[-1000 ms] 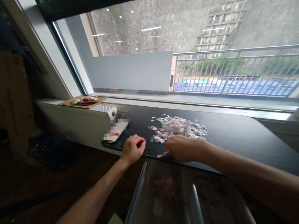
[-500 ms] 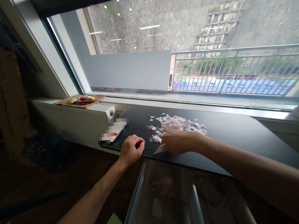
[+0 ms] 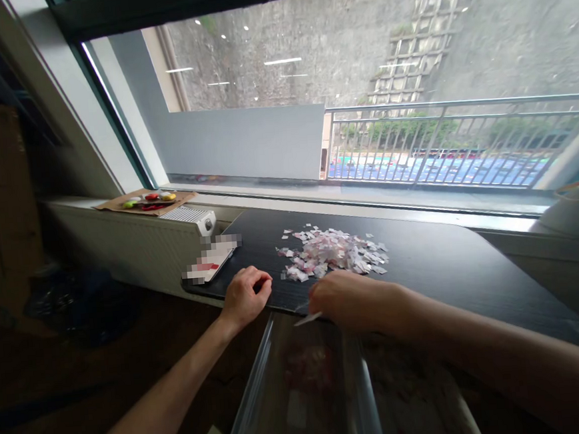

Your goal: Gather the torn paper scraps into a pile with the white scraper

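My right hand [image 3: 349, 302] is closed at the front edge of the black table [image 3: 417, 254]. A thin whitish flat piece [image 3: 307, 319], like a card or a small bag, sticks out from its fingertips. Just beyond that hand lies a heap of small pale paper-like scraps [image 3: 339, 250], some with pink on them. My left hand [image 3: 248, 294] rests curled at the table edge, thumb against fingers; whatever it may hold is hidden. Below the edge stands a clear plastic bin [image 3: 253, 387], with reddish and white bits [image 3: 309, 369] inside, dim and hard to make out.
A phone-like flat object [image 3: 217, 259], partly blurred out, lies at the table's left corner. Left of it stands a white radiator [image 3: 146, 248] with a cardboard sheet [image 3: 111, 204] and colourful items on top. A window [image 3: 357, 58] runs along the back. Dark bags [image 3: 82, 297] sit on the floor.
My right hand has drawn back from the heap toward the table edge, bringing the pale piece over the bin. My left hand keeps its place at the edge. The view has shifted slightly.
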`<state>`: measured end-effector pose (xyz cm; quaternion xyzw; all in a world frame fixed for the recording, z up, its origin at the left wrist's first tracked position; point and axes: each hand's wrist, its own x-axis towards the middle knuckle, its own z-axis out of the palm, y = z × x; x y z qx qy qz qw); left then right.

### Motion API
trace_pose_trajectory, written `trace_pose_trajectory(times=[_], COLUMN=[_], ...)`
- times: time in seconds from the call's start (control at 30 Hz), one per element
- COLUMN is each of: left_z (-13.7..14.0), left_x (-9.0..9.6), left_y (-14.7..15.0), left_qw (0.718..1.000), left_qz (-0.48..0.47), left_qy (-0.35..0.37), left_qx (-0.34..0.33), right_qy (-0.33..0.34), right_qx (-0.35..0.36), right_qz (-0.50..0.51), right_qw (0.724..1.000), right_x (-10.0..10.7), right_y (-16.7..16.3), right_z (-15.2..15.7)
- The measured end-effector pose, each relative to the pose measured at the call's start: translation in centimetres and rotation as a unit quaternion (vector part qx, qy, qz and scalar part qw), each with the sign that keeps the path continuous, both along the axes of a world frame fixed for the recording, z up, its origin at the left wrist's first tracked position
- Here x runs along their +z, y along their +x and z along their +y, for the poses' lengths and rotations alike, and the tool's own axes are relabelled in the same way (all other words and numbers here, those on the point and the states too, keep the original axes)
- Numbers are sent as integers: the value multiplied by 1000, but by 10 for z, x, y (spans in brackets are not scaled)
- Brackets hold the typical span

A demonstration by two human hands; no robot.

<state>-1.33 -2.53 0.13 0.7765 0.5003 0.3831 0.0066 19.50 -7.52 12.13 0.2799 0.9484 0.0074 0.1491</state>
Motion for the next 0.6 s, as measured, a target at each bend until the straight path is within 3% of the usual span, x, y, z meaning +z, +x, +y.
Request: trace_pose_trajectory(times=[0.1,0.33,0.5,0.6], left_z=[0,0,-1,-1], left_x=[1,1,1,1], left_y=[-1,4,3,2], left_qw=[1000,1000,1000,999], left_qz=[2,-4,-4,-12], left_qy=[-9,-17,-21,-31], left_qx=[-2,17,10,5], right_qy=[66,99,168,168], right_qx=[11,-58,19,23], right_qz=[-18,-140,-78,-117], right_qw=[998,984,982,978], right_x=[-14,-29,-38,-44], right_y=[-11,11,-29,-12], right_z=[-12,-55,-48,-53])
